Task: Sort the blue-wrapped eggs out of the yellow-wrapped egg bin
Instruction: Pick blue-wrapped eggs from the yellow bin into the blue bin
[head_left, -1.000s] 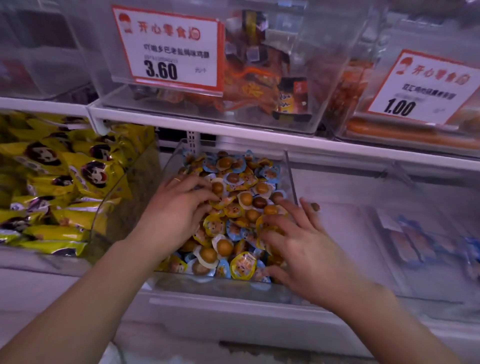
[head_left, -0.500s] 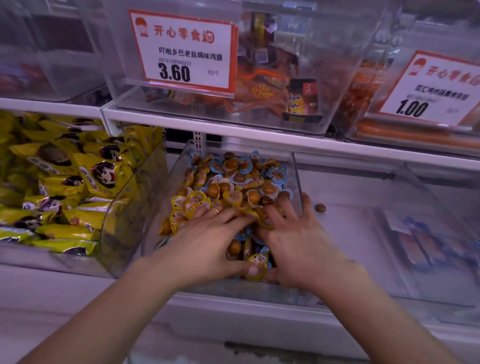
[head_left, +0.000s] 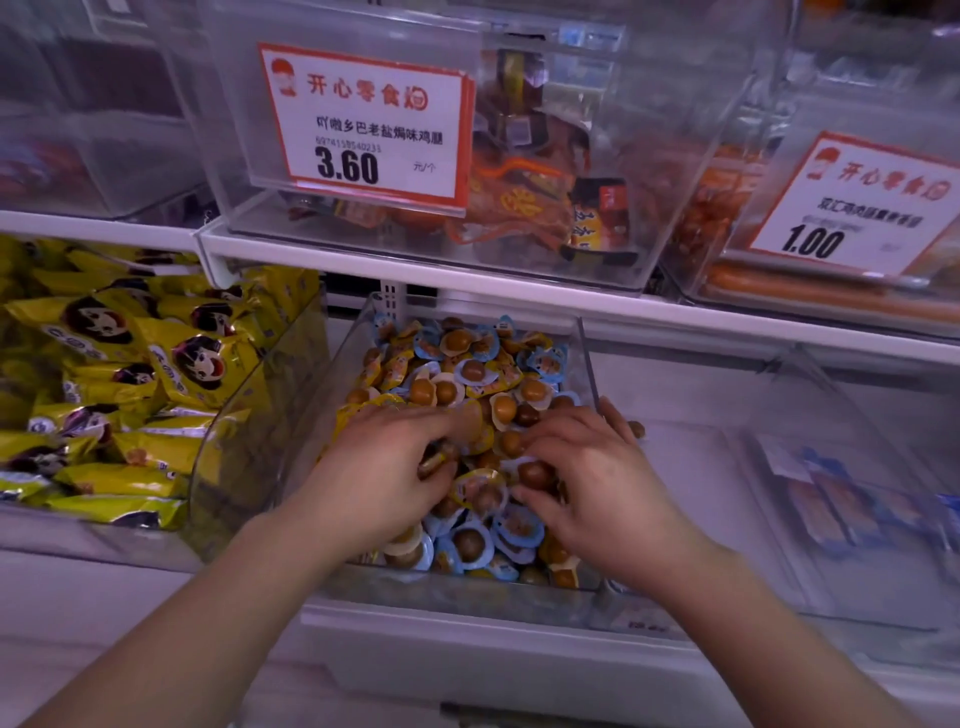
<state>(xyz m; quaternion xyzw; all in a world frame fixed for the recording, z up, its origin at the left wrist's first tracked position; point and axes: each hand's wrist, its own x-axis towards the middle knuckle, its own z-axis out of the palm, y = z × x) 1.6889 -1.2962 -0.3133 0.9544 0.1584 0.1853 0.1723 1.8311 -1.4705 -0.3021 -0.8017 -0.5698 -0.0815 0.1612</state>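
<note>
Both hands are buried in the clear egg bin (head_left: 582, 364), still at the picking-through step. The left hand (head_left: 384, 473) curls its fingers down into the pile, seemingly pinching a yellow-wrapped egg (head_left: 434, 460); the right hand (head_left: 587, 478) curls over a brown egg (head_left: 535, 474) at three o'clock of it. Blue-wrapped eggs (head_left: 470, 545) cluster at six o'clock and again at twelve, mixed among yellow ones. Next, I judge, a blue one needs pinching free and lifting out.

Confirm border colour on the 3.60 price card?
Red-orange border on the white 3.60 price card, black digits; clearest in the head view.
</note>
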